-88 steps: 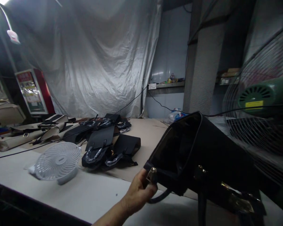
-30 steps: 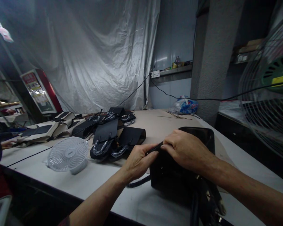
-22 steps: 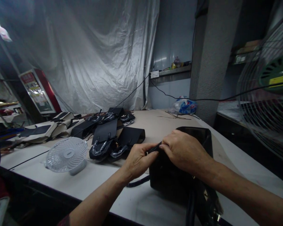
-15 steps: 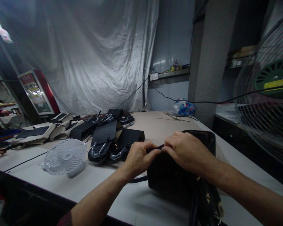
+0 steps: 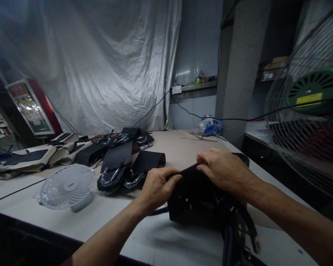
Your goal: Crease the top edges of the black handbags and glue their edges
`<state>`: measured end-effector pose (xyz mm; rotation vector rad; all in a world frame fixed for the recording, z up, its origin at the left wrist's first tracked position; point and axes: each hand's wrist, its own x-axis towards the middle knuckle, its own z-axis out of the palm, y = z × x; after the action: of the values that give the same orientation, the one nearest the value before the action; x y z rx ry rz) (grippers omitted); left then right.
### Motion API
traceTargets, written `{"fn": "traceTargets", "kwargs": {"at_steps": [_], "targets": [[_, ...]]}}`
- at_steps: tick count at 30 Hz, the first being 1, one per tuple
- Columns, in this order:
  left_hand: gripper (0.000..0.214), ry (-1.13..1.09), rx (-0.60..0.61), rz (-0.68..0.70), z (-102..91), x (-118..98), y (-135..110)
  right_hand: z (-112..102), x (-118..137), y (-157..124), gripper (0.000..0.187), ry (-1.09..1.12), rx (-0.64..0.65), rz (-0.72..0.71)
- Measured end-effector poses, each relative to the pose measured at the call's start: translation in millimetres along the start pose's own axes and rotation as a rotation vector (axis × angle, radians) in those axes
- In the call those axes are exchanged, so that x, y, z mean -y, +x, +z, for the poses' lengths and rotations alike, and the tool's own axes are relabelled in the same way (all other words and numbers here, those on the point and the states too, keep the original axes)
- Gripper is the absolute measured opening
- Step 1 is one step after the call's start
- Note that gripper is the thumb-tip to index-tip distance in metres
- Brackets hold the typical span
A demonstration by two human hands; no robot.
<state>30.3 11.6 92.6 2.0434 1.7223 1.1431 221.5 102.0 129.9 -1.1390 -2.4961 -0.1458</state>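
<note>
Head view: both hands on the bag, which stands on the table close in front of the person.
Straps: nearest, hanging off the bag's near side below the right wrist, loose.
Left hand: closed, thumb and fingertips pinching the left end of the bag's top edge.
Right hand: fingers curled down over the same edge, just right of the left hand, also clamped on it.
Bag: under and between the hands, mouth up; interior is dark, can't tell what's inside.
Grip, my read: soft wall, so keep both pinches on the rim itself, pull evenly apart, and let the base stay planted on the table. Keep the straps out from under the right wrist or they'll snag.
Small fan: left of the left hand, well apart, on the table.
Bag pile: beyond the left hand, near but not touching.
Beige pieces: further left of the pile.
Big fan: right of the right arm, beyond the table.
Sheet: far back, behind everything.
</note>
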Motion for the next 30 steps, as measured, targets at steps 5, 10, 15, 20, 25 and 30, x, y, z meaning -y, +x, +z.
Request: {"fn": "traceTargets", "kwargs": {"at_steps": [5,10,15,20,25,30], "targets": [[0.025,0.002,0.005,-0.001,0.8,-2.1,-0.5,2.1,-0.4,1.7,0.026,-0.03,-0.02,-0.031],[0.024,0.022,-0.003,0.003,-0.6,-3.4,-1.8,-2.7,1.3,1.6,0.019,-0.076,0.022,-0.086],[0.023,0.122,0.12,0.014,-9.0,-11.2,18.1,-1.1,4.4,2.7,0.02,-0.137,-0.02,-0.16],[0.023,0.371,0.264,0.174,-6.0,-29.4,57.1,-0.6,4.7,4.4,0.022,-0.152,-0.023,-0.163],[0.019,0.341,0.273,0.172,-0.9,-23.6,70.7,-8.3,-22.4,0.7,0.02,-0.108,0.032,-0.034],[0.021,0.285,0.278,0.156,-1.9,-13.4,67.7,-6.5,-48.4,3.7,0.021,-0.031,0.014,0.053]]}}
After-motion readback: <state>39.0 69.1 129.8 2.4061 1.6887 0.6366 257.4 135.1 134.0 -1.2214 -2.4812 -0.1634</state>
